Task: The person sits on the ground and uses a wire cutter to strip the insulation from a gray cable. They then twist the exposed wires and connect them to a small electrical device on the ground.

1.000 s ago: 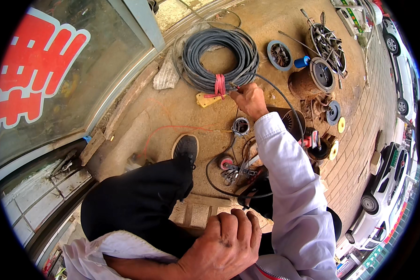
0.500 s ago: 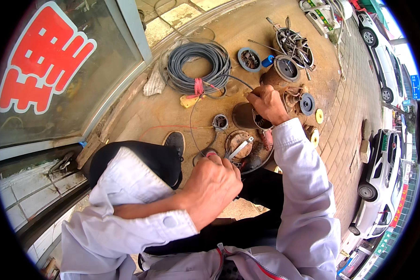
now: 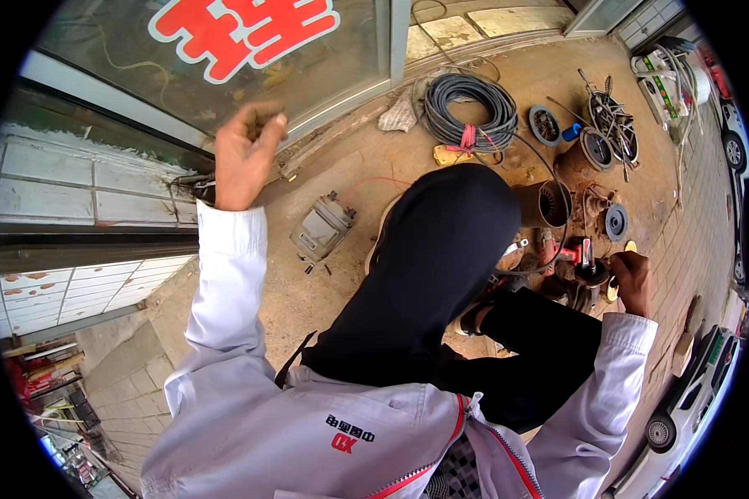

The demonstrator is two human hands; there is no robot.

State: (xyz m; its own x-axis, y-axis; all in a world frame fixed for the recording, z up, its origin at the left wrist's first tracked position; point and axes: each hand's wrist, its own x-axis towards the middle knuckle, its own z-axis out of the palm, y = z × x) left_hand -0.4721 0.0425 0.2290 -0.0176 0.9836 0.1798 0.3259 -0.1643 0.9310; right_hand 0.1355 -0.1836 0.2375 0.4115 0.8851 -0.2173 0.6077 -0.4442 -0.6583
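My left hand (image 3: 243, 154) was raised near the glass door (image 3: 225, 66), fingers loosely curled, grasping nothing; my right hand (image 3: 632, 281) gripped a small part, hard to identify, beside the motor housing (image 3: 545, 204) for steadiness

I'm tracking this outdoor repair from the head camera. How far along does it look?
Well into strip-down: round metal motor parts lie spread on the dirty pavement. In hand: the right hand grips a small dark part among the red-handled tools; the left hand is raised, seemingly empty. The ribbed cylindrical motor housing lies open, nothing reassembled.
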